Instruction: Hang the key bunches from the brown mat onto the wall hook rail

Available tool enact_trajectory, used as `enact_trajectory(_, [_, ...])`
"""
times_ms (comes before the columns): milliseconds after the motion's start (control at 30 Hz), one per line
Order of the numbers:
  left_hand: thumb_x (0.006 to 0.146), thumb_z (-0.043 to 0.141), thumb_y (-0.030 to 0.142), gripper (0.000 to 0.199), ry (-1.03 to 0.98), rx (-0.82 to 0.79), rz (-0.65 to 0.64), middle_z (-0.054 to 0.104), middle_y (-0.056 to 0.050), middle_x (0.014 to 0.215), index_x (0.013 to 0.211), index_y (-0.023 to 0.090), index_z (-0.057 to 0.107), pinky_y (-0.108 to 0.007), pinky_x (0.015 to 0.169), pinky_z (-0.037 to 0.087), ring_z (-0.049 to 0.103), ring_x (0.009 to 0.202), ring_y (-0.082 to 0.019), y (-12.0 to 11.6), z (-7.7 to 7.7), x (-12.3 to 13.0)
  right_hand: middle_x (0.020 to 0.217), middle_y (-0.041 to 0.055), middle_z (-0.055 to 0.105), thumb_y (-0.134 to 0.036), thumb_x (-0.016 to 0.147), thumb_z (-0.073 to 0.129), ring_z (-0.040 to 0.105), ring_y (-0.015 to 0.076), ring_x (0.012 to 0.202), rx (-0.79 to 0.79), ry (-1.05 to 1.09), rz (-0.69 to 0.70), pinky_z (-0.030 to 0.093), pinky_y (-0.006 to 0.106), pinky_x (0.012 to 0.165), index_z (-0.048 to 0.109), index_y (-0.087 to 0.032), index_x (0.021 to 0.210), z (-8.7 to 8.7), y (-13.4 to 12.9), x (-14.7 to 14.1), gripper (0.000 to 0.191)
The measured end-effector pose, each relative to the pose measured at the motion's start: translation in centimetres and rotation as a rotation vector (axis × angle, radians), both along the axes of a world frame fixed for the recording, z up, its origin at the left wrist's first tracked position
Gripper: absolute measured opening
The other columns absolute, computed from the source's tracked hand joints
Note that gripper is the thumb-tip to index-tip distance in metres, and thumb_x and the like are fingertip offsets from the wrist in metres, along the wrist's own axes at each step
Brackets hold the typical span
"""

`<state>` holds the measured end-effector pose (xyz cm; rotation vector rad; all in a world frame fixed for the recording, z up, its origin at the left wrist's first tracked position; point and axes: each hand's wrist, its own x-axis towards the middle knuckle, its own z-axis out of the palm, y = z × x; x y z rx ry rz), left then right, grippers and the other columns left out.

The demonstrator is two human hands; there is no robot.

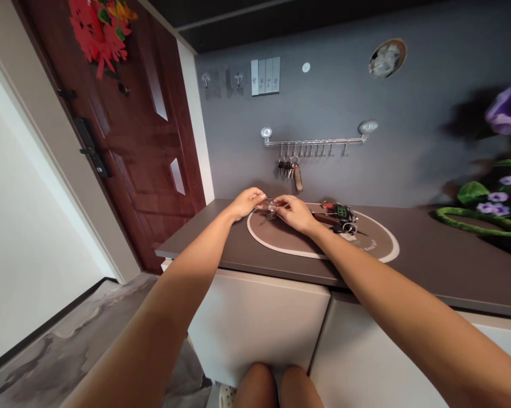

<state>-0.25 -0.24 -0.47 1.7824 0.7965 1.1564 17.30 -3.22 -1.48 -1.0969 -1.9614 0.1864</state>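
Note:
Over the left end of an oval mat [287,247], a small bunch of keys [271,212] hangs between my two hands. My left hand [247,204] is closed, its thumb and fingers pinching a key at the left side of the bunch. Closed as well, my right hand [295,213] pinches the bunch from the right, seemingly by its ring; the fingers partly cover it. To the right of that hand, more keys with a black fob [342,213] and a metal ring [349,228] lie on the mat.
Above the hands, a rail with hooks [315,141] is fixed to the grey wall, with several keys [288,168] and a brown tag [298,178] hanging from it. Artificial purple flowers [495,203] stand right on the countertop [425,238]. A dark red door [153,164] is at left.

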Motion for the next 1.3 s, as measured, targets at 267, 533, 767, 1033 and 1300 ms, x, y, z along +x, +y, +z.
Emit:
enact_trajectory(267, [0.077, 0.053, 0.033, 0.023, -0.130, -0.043, -0.041, 0.062, -0.007, 0.080, 0.084, 0.012, 0.045, -0.034, 0.077, 0.045, 0.060, 0.076, -0.012, -0.2, 0.5, 0.5, 0.088, 0.0044, 0.061, -0.026, 0.072, 0.050, 0.055, 0.0136, 0.076, 0.065, 0.100, -0.002, 0.042, 0.030, 0.073, 0.055, -0.018, 0.095, 0.4, -0.5, -0.2, 0.024])
enact_trajectory(533, [0.077, 0.054, 0.034, 0.025, -0.149, -0.053, -0.082, 0.063, -0.007, 0.081, 0.084, 0.012, 0.044, -0.033, 0.076, 0.046, 0.061, 0.078, -0.013, -0.6, 0.7, 0.7, 0.083, 0.0033, 0.058, -0.033, 0.074, 0.048, 0.053, 0.0133, 0.072, 0.151, 0.156, -0.033, 0.042, 0.028, 0.069, 0.052, -0.018, 0.085, 0.5, -0.6, -0.3, 0.019])
enact_trajectory(767, [0.077, 0.053, 0.037, 0.027, -0.133, -0.043, -0.104, 0.064, -0.011, 0.085, 0.084, 0.013, 0.043, -0.035, 0.077, 0.045, 0.061, 0.082, -0.015, -0.6, 0.6, 0.7, 0.077, 0.0031, 0.056, -0.029, 0.076, 0.045, 0.049, 0.0125, 0.069, 0.195, 0.118, -0.084, 0.038, 0.026, 0.069, 0.053, -0.017, 0.076, 0.8, -0.8, -0.2, 0.014])
enact_trajectory(1033, [0.077, 0.052, 0.038, 0.029, -0.116, -0.042, -0.116, 0.064, -0.012, 0.089, 0.086, 0.013, 0.043, -0.035, 0.078, 0.044, 0.061, 0.084, -0.015, -0.5, 0.5, 0.6, 0.077, 0.0047, 0.058, -0.030, 0.077, 0.045, 0.050, 0.0147, 0.073, 0.194, 0.180, -0.113, 0.037, 0.027, 0.072, 0.054, -0.017, 0.073, 1.0, -0.7, 0.1, 0.016])
enact_trajectory(1300, [0.076, 0.052, 0.041, 0.030, -0.022, -0.021, -0.111, 0.061, -0.010, 0.094, 0.086, 0.014, 0.043, -0.031, 0.074, 0.044, 0.059, 0.082, -0.013, -0.6, 0.1, 0.9, 0.075, 0.0030, 0.057, -0.034, 0.076, 0.045, 0.050, 0.0133, 0.070, 0.114, 0.352, -0.046, 0.038, 0.027, 0.071, 0.052, -0.016, 0.074, 1.1, -0.4, 0.4, 0.020])
